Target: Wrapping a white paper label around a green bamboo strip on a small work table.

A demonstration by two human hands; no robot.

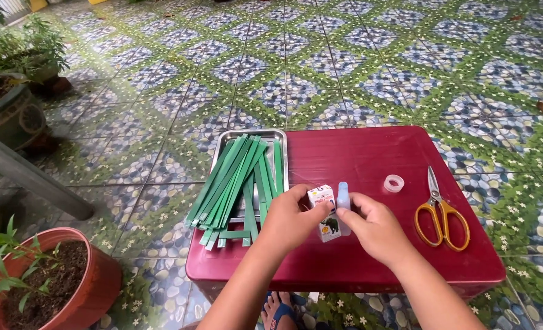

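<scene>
Left hand [293, 220] grasps small carton [324, 211], right hand [372, 229] pinches blue glue stick [343, 201], near low red table's [369, 159] front edge; slip could drop either.

- Soft, even daylight; bright overall.
- Faint shadows lie under both hands [338, 223] on the red table [369, 269].
- Tiled floor [320, 61] beyond the hands bends slightly toward the edges.
- Focus sharp throughout.

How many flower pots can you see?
2. A reddish-brown pot sits bottom left beside the red table; a darker pot stands at the far left edge. More may be hidden outside the picture.
</scene>
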